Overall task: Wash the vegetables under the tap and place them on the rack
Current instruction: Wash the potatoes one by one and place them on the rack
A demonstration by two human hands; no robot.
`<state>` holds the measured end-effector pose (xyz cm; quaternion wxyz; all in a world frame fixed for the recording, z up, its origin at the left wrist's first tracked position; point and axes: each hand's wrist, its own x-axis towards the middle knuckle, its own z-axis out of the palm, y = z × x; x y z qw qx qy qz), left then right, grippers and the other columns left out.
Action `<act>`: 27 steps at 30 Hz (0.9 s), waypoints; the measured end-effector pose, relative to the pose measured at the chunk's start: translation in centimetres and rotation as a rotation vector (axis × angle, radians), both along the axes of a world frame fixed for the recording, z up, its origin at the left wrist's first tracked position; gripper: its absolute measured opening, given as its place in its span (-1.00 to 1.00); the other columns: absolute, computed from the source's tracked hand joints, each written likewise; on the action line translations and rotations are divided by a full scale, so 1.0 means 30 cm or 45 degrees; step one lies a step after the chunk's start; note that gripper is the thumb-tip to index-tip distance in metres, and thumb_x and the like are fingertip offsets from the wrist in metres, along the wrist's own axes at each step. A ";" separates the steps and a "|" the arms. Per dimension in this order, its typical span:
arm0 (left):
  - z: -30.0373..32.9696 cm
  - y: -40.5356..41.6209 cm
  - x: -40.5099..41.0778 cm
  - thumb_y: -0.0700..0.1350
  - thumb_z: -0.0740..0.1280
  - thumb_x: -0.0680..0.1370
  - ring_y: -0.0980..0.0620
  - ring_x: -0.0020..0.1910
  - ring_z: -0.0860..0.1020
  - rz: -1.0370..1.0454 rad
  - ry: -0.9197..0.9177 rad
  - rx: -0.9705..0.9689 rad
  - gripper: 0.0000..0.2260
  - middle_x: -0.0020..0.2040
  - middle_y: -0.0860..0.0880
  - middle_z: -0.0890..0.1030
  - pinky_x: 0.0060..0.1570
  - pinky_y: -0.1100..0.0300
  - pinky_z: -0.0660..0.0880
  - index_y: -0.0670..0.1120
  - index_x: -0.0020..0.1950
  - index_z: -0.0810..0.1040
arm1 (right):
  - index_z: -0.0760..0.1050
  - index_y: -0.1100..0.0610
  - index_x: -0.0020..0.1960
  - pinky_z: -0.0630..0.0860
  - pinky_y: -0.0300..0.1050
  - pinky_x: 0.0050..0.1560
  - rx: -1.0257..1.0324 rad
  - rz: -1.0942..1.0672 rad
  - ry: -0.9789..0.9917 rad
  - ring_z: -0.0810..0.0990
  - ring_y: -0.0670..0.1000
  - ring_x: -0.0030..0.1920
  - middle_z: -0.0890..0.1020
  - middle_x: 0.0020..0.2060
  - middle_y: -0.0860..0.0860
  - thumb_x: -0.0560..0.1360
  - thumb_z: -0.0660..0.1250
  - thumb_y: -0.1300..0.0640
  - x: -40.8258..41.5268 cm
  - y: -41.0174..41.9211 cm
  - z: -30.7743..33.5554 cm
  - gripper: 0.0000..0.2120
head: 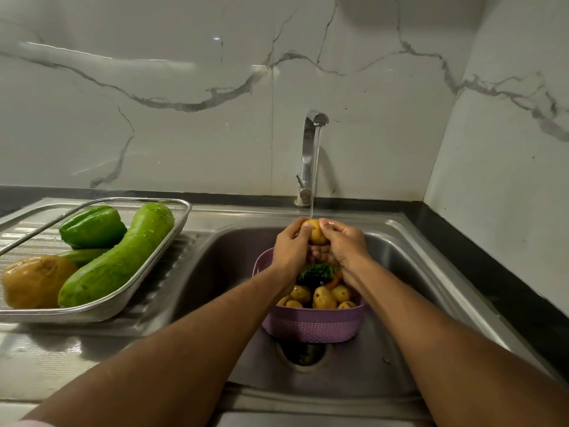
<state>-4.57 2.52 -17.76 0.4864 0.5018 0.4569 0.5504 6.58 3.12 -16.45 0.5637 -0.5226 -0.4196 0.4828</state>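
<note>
Together, left hand [291, 245] and right hand [345, 246] grip potato [317, 232].

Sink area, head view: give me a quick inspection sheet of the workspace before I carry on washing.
Surface: steel sink with wet drainboard; drain partly under basket.
Job's things: potato held under running tap; purple basket in the sink holds more potatoes and greens; rack holds a gourd, a green pepper and a brown vegetable.
Clutter: nothing seen.
Grippers: left hand and right hand both grip the potato.
Cables: nothing seen.
Surroundings: marble-look wall, dark counter edge.
</note>
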 end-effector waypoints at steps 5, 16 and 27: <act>0.001 0.028 0.058 0.06 0.20 0.72 0.01 -0.15 0.66 0.142 -0.121 -0.185 -0.69 -0.09 -0.10 0.69 -0.19 0.17 0.60 -0.09 0.16 0.66 | 0.58 0.16 0.33 0.69 -0.15 -0.27 -0.044 0.037 0.048 0.76 0.07 -0.25 0.73 -0.03 0.19 0.62 0.39 0.19 0.034 -0.016 0.002 -0.71; 0.043 0.009 -0.035 -0.08 0.11 0.76 0.14 -0.46 0.41 -0.148 -0.256 -0.265 -0.72 -0.31 -0.05 0.48 -0.49 0.33 0.42 -0.11 0.34 0.54 | 0.53 0.07 0.33 0.69 -0.11 -0.30 -0.039 -0.028 0.175 0.76 0.18 -0.26 0.67 0.02 0.30 0.66 0.28 0.29 -0.019 0.021 0.001 -0.72; 0.050 0.007 0.021 0.06 0.44 0.58 0.00 -0.35 0.63 0.248 -0.316 -0.292 -0.74 -0.30 -0.10 0.64 -0.27 0.09 0.62 -0.13 -0.13 0.62 | 0.56 0.12 0.23 0.73 -0.02 -0.19 -0.016 0.122 0.228 0.76 0.19 -0.17 0.68 0.04 0.29 0.64 0.35 0.20 0.027 -0.018 0.042 -0.83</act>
